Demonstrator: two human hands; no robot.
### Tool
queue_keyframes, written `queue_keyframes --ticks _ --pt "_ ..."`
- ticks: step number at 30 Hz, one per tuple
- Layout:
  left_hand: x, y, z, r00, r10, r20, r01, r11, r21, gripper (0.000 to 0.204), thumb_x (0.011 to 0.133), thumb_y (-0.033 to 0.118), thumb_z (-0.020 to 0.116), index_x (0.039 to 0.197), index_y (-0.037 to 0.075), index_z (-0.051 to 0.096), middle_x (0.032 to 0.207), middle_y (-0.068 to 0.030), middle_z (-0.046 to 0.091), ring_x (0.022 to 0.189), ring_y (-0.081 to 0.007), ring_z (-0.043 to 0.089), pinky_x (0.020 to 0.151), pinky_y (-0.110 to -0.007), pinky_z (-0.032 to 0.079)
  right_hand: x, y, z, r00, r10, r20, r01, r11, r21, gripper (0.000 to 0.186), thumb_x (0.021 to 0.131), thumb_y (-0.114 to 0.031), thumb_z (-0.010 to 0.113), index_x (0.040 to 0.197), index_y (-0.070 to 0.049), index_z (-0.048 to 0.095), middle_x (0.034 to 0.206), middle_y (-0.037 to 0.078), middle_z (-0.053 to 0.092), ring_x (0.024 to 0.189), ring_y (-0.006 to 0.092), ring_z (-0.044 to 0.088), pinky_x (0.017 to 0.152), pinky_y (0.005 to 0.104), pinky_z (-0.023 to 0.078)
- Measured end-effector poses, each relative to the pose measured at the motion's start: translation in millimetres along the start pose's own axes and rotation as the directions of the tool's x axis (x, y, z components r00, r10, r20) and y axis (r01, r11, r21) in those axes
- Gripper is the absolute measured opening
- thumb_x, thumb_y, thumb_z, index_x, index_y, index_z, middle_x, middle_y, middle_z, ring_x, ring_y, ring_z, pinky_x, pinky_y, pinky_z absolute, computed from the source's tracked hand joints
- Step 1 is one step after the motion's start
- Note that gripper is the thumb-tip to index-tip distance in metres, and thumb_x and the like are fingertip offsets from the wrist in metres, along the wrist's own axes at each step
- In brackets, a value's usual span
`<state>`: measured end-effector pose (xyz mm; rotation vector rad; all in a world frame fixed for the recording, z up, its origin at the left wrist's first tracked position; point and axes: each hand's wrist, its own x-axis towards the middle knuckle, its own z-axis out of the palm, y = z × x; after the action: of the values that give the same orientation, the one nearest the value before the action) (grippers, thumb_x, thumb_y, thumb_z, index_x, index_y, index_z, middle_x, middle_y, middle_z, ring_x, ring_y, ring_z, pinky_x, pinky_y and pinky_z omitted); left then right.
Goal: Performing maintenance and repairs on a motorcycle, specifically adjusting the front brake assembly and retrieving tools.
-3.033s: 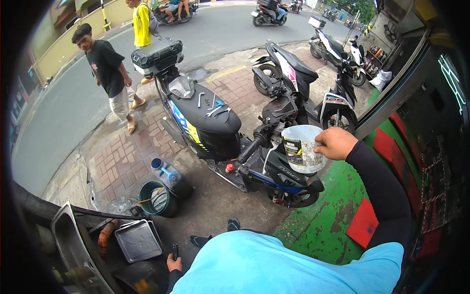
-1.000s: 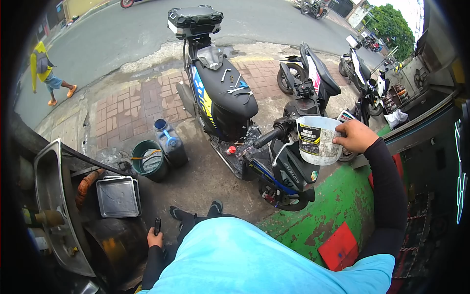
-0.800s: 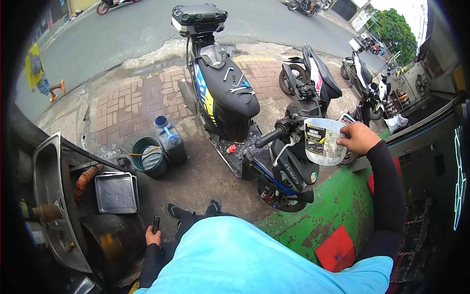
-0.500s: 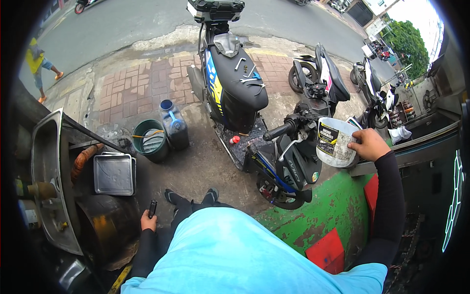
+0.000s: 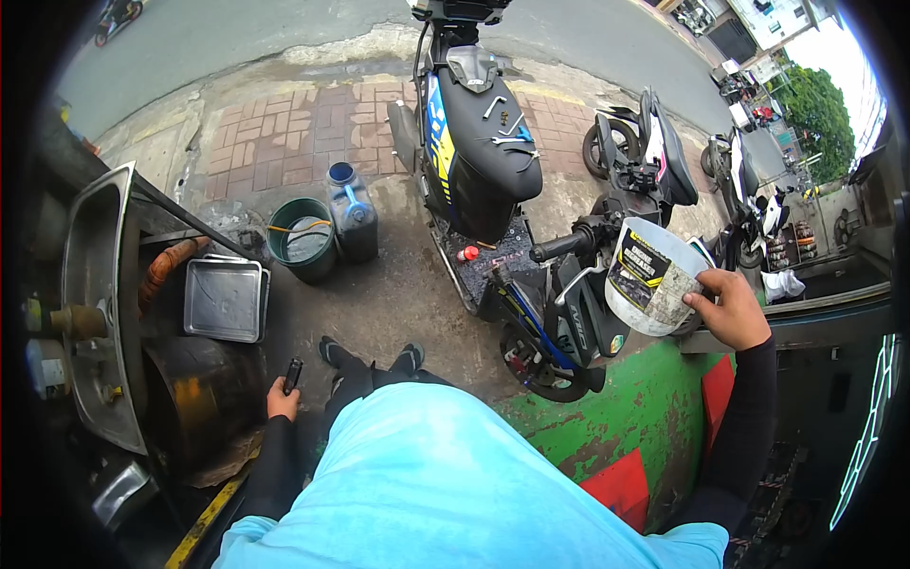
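My right hand pinches the rim side of a cut-down white plastic tub with a black and yellow label. It is held up beside the scooter handlebar, and its inner bottom is out of sight. Low at my left side, my left hand is closed around a short black object, too small to name surely. Ahead stands a scooter with a dark seat. On that seat lie a hex key, a blue-marked wrench and other small tools. A small red bottle rests on the footboard.
Left of the scooter stand a green bucket with liquid and a blue-grey jerrycan. Metal trays lie near a steel sink. More motorcycles are parked at the right. A street runs beyond.
My view has turned a little left, so the scene sits farther right. The tub has tilted slightly in my right hand. The passer-by in yellow has almost left the view.
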<state>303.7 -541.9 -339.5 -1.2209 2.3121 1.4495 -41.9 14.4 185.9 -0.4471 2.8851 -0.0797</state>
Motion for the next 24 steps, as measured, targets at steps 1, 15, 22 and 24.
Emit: queue_keyframes --ticks 1,15,22,24 --pt "-2 -2 -1 1.000 0.013 0.002 -0.013 0.999 -0.039 0.021 0.079 0.010 0.062 0.096 -0.001 0.060 0.072 -0.0097 0.061 0.063 -0.0193 0.061 0.062 -0.034 0.049 -2 -4 0 0.994 -0.087 -0.071 0.085 0.996 -0.026 0.026 0.083 -0.018 0.073 0.087 0.005 0.063 0.079 0.020 0.060 0.072 0.0382 0.058 0.066 0.0434 0.045" --pt "-40 -47 -28 0.971 -0.090 -0.223 0.086 0.996 -0.030 0.035 0.075 0.020 0.066 0.105 0.002 0.064 0.086 -0.0202 0.068 0.080 -0.0349 0.067 0.074 -0.042 0.052 84 -191 2 0.698 -0.666 -0.263 0.656 0.742 -0.138 0.015 0.072 -0.004 0.072 0.082 0.000 0.061 0.081 0.013 0.058 0.081 0.0339 0.056 0.071 0.0426 0.045" --pt "-81 -78 -67 0.909 -0.229 -0.349 0.173 0.968 -0.184 0.038 0.077 0.025 0.069 0.108 0.004 0.065 0.098 -0.0219 0.069 0.095 -0.0393 0.067 0.083 -0.043 0.051 125 -390 30 0.329 -0.884 -0.333 0.925 0.372 -0.074 0.017 0.070 -0.002 0.073 0.082 -0.002 0.063 0.080 0.012 0.061 0.081 0.0330 0.057 0.070 0.0417 0.047" --pt "-94 -92 -77 0.883 -0.330 -0.334 0.234 0.926 -0.297 0.039 0.077 0.026 0.070 0.109 0.003 0.065 0.100 -0.0218 0.069 0.097 -0.0387 0.067 0.084 -0.043 0.051 135 -449 40 0.235 -0.915 -0.328 0.960 0.272 -0.070 0.016 0.071 -0.004 0.074 0.083 -0.003 0.063 0.081 0.010 0.062 0.081 0.0323 0.058 0.070 0.0414 0.048"
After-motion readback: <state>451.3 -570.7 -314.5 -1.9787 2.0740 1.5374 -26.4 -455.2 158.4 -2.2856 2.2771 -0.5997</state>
